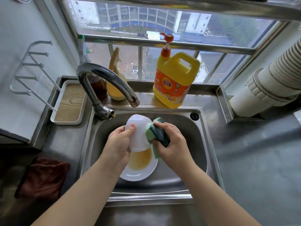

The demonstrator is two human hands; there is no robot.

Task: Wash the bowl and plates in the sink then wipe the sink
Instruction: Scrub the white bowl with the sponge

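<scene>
Over the steel sink (200,144) my left hand (119,142) grips a white bowl (138,132), tilted with its outside facing me and my thumb on its rim. My right hand (172,144) holds a green sponge (158,136) with a dark scouring side, pressed against the bowl's right side. Below the bowl, a white plate (138,172) with brownish-yellow residue lies on the sink floor, partly hidden by my left wrist and the bowl.
A curved tap (104,79) arches over the sink's back left. A yellow detergent jug (175,79) with an orange pump stands on the back ledge, beside a spray bottle (116,75). A white rack tray (68,103) sits left; a brown cloth (44,178) lies on the left counter.
</scene>
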